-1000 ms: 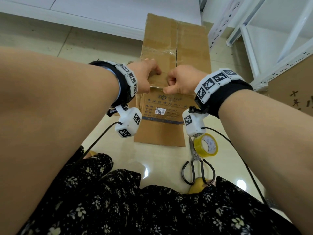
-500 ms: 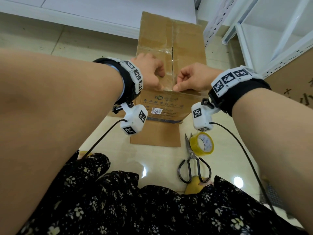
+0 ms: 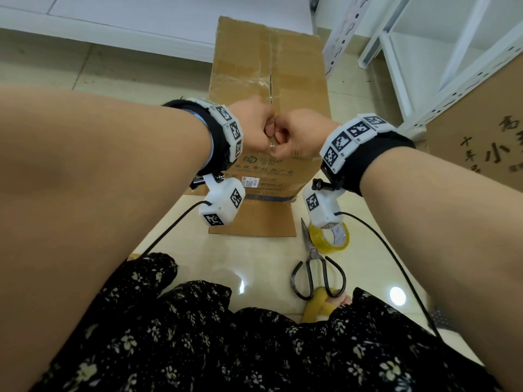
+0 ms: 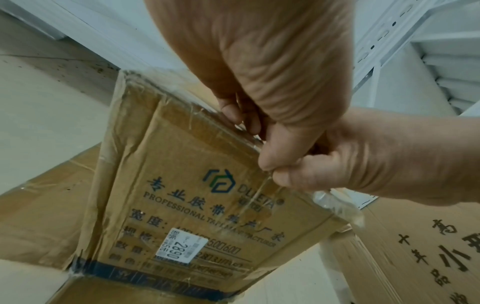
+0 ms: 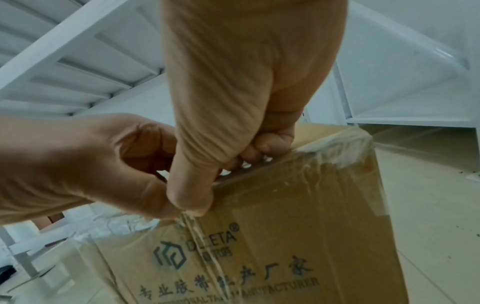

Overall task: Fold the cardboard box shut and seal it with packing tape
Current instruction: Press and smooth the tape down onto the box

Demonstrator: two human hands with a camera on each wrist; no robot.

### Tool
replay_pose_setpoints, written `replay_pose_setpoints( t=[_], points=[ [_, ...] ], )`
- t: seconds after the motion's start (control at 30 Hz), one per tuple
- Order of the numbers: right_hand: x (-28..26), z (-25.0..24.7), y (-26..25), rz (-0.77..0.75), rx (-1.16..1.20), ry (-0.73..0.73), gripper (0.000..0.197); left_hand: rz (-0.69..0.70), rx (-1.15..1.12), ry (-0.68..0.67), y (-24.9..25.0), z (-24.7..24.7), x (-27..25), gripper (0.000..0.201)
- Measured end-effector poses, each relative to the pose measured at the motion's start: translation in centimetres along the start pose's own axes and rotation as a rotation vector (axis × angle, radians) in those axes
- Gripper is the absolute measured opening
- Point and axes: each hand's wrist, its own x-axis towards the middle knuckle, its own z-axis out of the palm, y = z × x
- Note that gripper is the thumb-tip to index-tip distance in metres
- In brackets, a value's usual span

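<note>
The cardboard box [image 3: 268, 89] is standing on the tiled floor [image 3: 175, 250] in front of the person, its two top flaps lying folded down and meeting along a centre seam. Both hands are working at the near top edge of the box, right where that seam ends. The left hand [image 3: 254, 125] is sitting curled at the box's edge, its grip pressed together with the thumb against the bent forefinger, pinching the end of a clear strip of tape [image 4: 262, 191]. The right hand [image 3: 300, 137] is touching the left hand, knuckle to knuckle, and its grip is likewise pinching that same tape end between thumb and curled forefinger. In both wrist views the wrinkled strip is running down from the pinch over the printed front face of the box, across the logo. More old clear tape is clinging along the box's top edge and corners.

A white label [image 4: 185, 247] is sticking to the front face of the box, lower than the logo. A bottom flap is lying flat on the floor at the foot of the box, toward the person. Just right of that flap, the yellow tape roll [image 3: 335, 237] is lying on the floor, partly hidden by the right wrist camera, and the scissors [image 3: 315, 267] are lying beside the roll, nearer the person than the box. A second printed carton [image 3: 481, 131] is standing well to the right of the box, by a white metal rack [image 3: 424, 52].
</note>
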Motion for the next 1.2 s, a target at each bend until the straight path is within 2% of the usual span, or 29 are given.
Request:
replay_pose_setpoints(
  t=[0.1,0.17,0.27,0.4,0.6,0.83,1.0,1.07,1.2],
  points=[
    [0.0,0.1,-0.2,-0.002,-0.027,-0.001,0.028,0.014,0.011,0.053,0.2,0.3,-0.2,0.028],
    [-0.2,-0.2,0.1,0.021,0.041,-0.004,0.025,0.019,0.007,0.074,0.2,0.5,-0.2,0.030],
    [-0.7,-1.4,1.6,0.115,0.269,-0.004,0.029,-0.021,-0.022,0.055,0.0,0.7,0.1,0.031],
    [-1.3,-1.8,3.7,0.221,0.302,-0.051,0.030,-0.058,-0.063,0.011,-0.2,0.6,0.6,0.029],
    [-1.4,-1.5,3.6,0.221,0.315,-0.024,0.026,-0.072,-0.116,-0.021,0.0,0.7,1.4,0.027],
    [-1.5,-1.3,3.5,0.199,0.318,-0.029,0.024,-0.042,0.032,-0.009,1.2,1.4,1.6,0.015],
    [-1.6,-1.6,3.7,0.208,0.310,-0.053,0.021,-0.084,0.090,0.027,1.7,2.3,1.9,0.024],
    [-1.7,-2.0,4.3,0.241,0.313,-0.051,0.027,-0.103,0.101,0.037,1.5,2.6,2.0,0.030],
    [-2.3,-2.2,5.7,0.298,0.214,-0.021,0.026,-0.111,0.100,-0.036,1.9,2.2,2.4,0.046]
  ],
)
